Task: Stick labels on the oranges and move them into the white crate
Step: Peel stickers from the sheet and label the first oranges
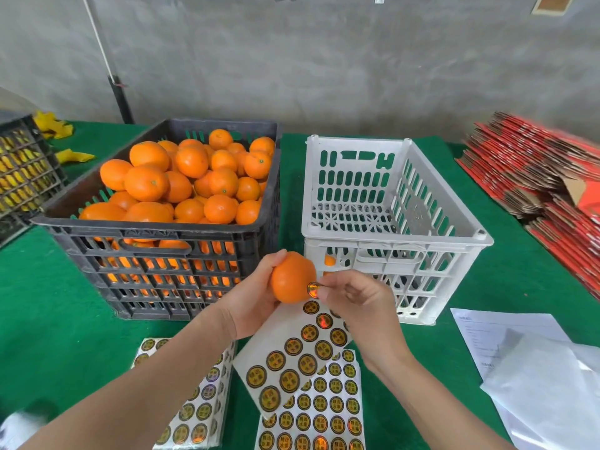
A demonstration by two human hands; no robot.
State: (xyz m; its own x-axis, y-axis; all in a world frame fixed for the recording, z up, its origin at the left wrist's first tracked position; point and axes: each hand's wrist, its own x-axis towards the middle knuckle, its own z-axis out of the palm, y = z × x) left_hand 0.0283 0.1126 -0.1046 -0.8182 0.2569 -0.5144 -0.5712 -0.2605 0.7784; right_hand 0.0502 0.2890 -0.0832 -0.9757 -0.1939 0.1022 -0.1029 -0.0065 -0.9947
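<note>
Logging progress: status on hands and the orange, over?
Left hand grips orange. Right hand pinches label against it. White crate just beyond, nothing in between.

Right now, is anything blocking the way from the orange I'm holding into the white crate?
Nothing visible does. The orange, held in the left hand, sits just in front of the white crate, whose top is open. Only the crate's near wall lies between, so lift over it.
</note>
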